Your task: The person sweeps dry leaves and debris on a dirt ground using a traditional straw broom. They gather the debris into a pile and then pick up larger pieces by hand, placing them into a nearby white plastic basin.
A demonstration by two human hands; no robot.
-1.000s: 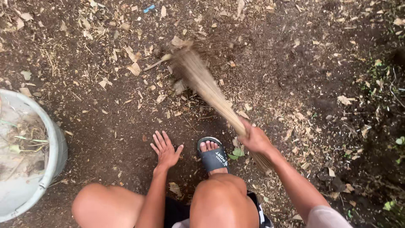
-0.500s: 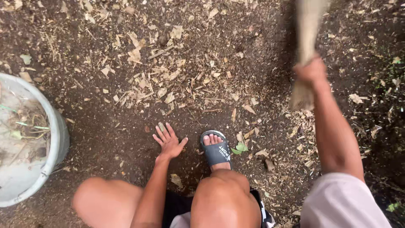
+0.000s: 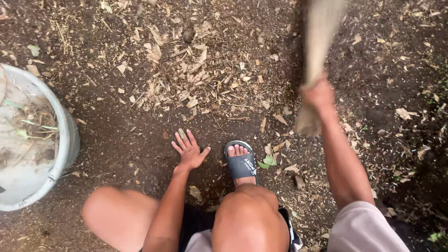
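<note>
My right hand (image 3: 318, 93) grips a bundled stick broom (image 3: 317, 42), blurred with motion, raised at the upper right above the dirt ground. Flat on the soil lies my left hand (image 3: 189, 149), fingers spread, just left of my foot in a black slide sandal (image 3: 241, 163). My bare knees (image 3: 247, 219) fill the bottom of the view. A loose pile of dry leaves and wood chips (image 3: 186, 79) is scattered ahead of my left hand.
A grey round basin (image 3: 65, 140) holding some plant debris sits at the left edge. Dark soil with scattered chips covers the ground. A small green leaf (image 3: 266, 162) lies beside the sandal. Green weeds show at the far right.
The broom swung from the centre-left ground up to the upper right with my right hand. My left hand stayed pressed on the soil.
</note>
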